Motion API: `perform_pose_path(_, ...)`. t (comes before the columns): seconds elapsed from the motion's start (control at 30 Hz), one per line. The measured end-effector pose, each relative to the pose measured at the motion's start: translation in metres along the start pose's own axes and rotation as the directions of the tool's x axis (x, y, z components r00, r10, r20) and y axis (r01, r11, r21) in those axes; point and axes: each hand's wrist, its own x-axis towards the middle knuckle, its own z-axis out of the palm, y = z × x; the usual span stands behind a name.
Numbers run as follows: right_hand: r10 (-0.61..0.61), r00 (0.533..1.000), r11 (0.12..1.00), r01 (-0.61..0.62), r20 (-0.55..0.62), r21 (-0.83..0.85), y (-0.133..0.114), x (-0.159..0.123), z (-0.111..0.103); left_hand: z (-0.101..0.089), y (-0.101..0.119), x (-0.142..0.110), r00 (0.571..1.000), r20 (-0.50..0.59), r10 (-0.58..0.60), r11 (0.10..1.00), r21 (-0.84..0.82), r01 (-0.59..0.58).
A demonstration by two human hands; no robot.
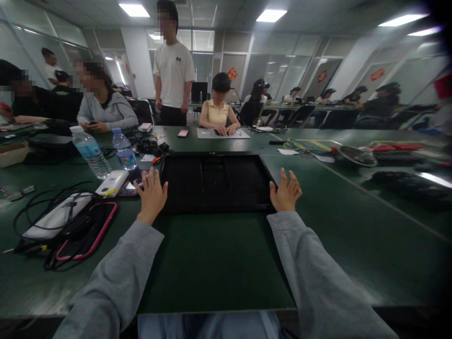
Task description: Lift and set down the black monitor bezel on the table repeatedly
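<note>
A shallow black rectangular tray-like panel (180,188) with a raised rim lies on the green table before me. Two straight ridges run across its inside, and a small light mark sits on its far edge. My left hand (153,197) is at the panel's left side, fingers spread and raised, holding nothing. On the opposite side, my right hand (286,194) is also open, its thumb close to the rim. Whether either hand touches the panel, I cannot tell.
To the left are two water bottles (92,153), a white power bank (112,183), tangled black cables and a pink-edged phone (112,216). A round metal dish (356,156) and yellow cables lie to the right. Across the table a person (219,113) sits working; another stands behind.
</note>
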Motion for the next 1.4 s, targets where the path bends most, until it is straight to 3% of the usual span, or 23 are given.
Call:
perform_pose_path(0.13,-0.015,0.998,0.999,0.017,-0.068,0.030,-0.028,-0.005,-0.008,-0.008,0.031,-0.006,0.992,-0.065,0.104,0.992,-0.059,-0.108)
perform_pose_path(0.3,-0.201,0.980,0.975,0.200,0.001,0.099,-0.083,-0.031,-0.009,0.002,0.067,-0.024,0.952,0.026,0.306,0.949,-0.090,-0.302)
perform_pose_path(0.4,-0.337,0.938,0.939,0.328,0.076,0.107,-0.103,-0.044,-0.007,0.010,0.074,-0.032,0.915,0.119,0.386,0.922,-0.082,-0.378)
perform_pose_path(0.5,-0.385,0.915,0.922,0.374,0.124,0.103,-0.107,-0.049,-0.005,0.015,0.073,-0.034,0.903,0.155,0.401,0.916,-0.080,-0.394)
perform_pose_path(0.67,-0.365,0.922,0.928,0.348,0.130,0.136,-0.101,-0.047,-0.004,0.013,0.073,-0.033,0.902,0.143,0.407,0.913,-0.098,-0.396)
perform_pose_path(0.87,-0.247,0.967,0.958,0.235,0.060,0.162,-0.089,-0.035,-0.005,-0.004,0.067,-0.025,0.939,-0.021,0.343,0.936,-0.083,-0.343)
perform_pose_path(1.0,-0.139,0.990,0.986,0.137,0.013,0.091,-0.059,-0.016,-0.006,-0.017,0.043,-0.011,0.982,-0.096,0.163,0.983,-0.068,-0.170)
perform_pose_path(1.17,0.044,0.999,0.998,-0.043,-0.007,0.047,-0.009,0.006,-0.004,-0.013,0.009,-0.002,0.999,-0.026,-0.036,0.999,0.014,0.037)
perform_pose_path(1.27,0.105,0.986,0.988,-0.119,0.133,0.102,0.007,0.011,-0.002,0.000,-0.005,-0.001,0.996,0.034,-0.087,0.995,0.049,0.086)
perform_pose_path(1.4,0.132,0.922,0.971,-0.195,0.365,0.141,0.012,0.010,-0.001,0.014,-0.018,0.006,0.986,0.140,-0.093,0.995,0.033,0.090)
